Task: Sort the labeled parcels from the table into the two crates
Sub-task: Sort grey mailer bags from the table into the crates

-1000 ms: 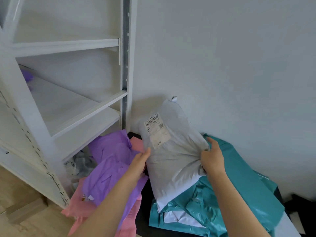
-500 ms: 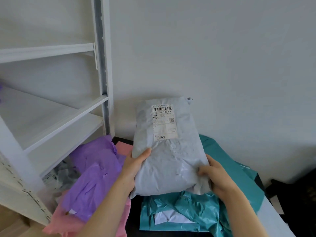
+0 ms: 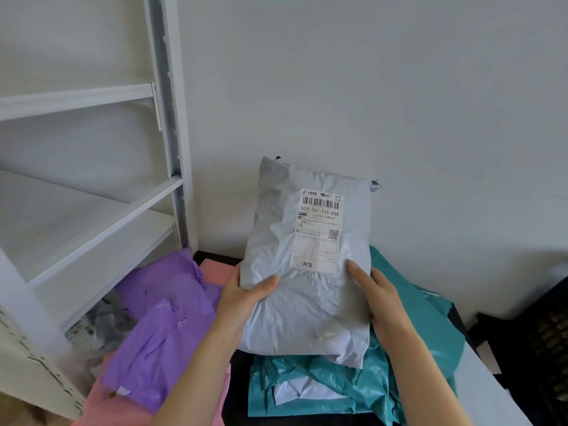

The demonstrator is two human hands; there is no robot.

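White wall behind. Item: grey parcel point(image 3: 307, 302), lifted between the hands, long axis upright, label point(image 3: 318, 230) outward. Left hand point(image 3: 242, 302) grips one side edge, right hand point(image 3: 379, 299) the other, equally near.

Black table point(image 3: 239, 392) under pink parcel point(image 3: 215, 270) and teal parcel point(image 3: 338, 382)

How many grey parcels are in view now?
2. One grey parcel is held by left hand and right hand; a second grey parcel lies under the shelf rack. More may be hidden.
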